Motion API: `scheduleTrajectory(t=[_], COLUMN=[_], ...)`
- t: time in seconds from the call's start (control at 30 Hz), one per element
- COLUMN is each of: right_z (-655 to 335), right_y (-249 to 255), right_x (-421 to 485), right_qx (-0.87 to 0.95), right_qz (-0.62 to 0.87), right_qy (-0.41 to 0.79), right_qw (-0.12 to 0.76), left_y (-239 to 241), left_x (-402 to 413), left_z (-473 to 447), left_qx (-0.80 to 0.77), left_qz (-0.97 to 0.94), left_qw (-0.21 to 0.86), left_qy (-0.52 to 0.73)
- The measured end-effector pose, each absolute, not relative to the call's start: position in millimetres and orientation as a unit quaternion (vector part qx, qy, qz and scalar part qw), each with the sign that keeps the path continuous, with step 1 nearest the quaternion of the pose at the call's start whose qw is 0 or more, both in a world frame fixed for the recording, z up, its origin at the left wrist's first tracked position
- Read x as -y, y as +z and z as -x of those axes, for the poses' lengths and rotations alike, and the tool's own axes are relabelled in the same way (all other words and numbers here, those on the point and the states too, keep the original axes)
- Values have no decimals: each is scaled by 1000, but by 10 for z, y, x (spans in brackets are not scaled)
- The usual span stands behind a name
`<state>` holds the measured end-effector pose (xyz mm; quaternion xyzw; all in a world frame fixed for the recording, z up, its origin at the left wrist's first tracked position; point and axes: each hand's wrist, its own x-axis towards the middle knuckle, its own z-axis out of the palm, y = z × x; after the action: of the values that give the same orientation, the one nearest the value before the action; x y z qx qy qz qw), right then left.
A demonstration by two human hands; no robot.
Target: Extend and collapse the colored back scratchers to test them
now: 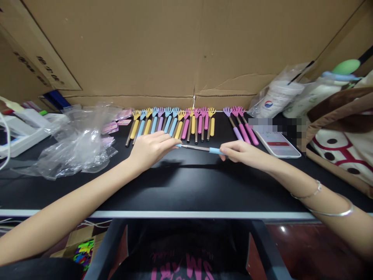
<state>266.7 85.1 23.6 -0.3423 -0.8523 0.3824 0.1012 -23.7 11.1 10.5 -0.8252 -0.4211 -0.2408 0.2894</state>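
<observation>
Between my two hands I hold a telescopic back scratcher (201, 148) with a blue handle and a thin metal rod, level above the black table (186, 182). My left hand (151, 147) is closed over its claw end, which is hidden under the fingers. My right hand (241, 151) pinches the blue handle. Just behind my hands lies a long row of back scratchers (171, 123) with yellow, blue, purple and pink handles. A smaller group of three pink and purple ones (241, 126) lies to the right of that row.
Crumpled clear plastic bags (78, 144) lie at the left, with white boxes (23, 130) beyond. A phone (278, 144) lies at the right, next to bagged cups (276, 99) and a patterned bag (344, 144). Cardboard (186, 50) walls off the back. The table's front edge (186, 214) is near me.
</observation>
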Motion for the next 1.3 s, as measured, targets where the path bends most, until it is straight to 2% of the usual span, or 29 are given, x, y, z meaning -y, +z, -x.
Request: scheduleTrajectory(t=[0.23, 0.33, 0.57, 0.73, 0.83, 0.97, 1.17, 1.3], right_z=[-2651, -2674, -2747, -2737, -2732, -2728, -2683, -2656], right_y=[278, 275, 241, 249, 237, 215, 227, 260], right_x=[-792, -775, -759, -722, -725, -735, -721, -711], right_qx=[889, 901, 915, 910, 906, 907, 900, 892], right_qz=[348, 361, 345, 337, 348, 355, 376, 349], right_qy=[254, 177, -76, -126, -117, -57, 118, 233], right_qw=[154, 163, 198, 204, 210, 219, 185, 168], left_y=[35, 20, 42, 44, 36, 28, 99, 140], left_x=[-142, -155, -169, -168, -167, -133, -57, -56], left_z=[224, 218, 152, 143, 164, 171, 158, 163], left_qx=[428, 455, 477, 468, 479, 482, 424, 369], left_qz=[848, 847, 820, 809, 812, 823, 829, 810], left_qw=[187, 101, -183, -241, -200, -46, 230, 354], left_qy=[-252, -257, -257, -261, -267, -296, -284, -287])
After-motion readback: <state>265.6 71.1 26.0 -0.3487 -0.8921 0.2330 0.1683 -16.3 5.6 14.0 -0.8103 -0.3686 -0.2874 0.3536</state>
